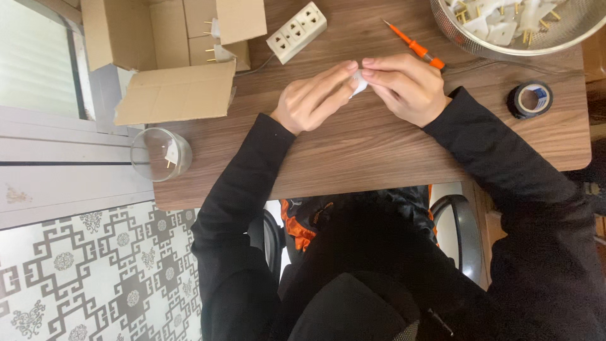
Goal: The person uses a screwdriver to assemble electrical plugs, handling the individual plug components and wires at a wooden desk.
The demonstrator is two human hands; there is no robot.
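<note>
Both my hands meet over the middle of the brown wooden table (pixel 379 145). My left hand (pixel 315 98) and my right hand (pixel 404 85) pinch a small white plastic part (pixel 358 84) between their fingertips; most of it is hidden by the fingers. An orange-handled screwdriver (pixel 413 45) lies just beyond my right hand, its handle end covered by it. Black sleeves cover both forearms.
A white power strip (pixel 297 24) lies at the far edge. An open cardboard box (pixel 170 57) with white plugs stands far left. A glass jar (pixel 161 155) holds one plug at the left edge. A metal bowl (pixel 568 35) of plugs sits far right, black tape roll (pixel 530 100) beside it.
</note>
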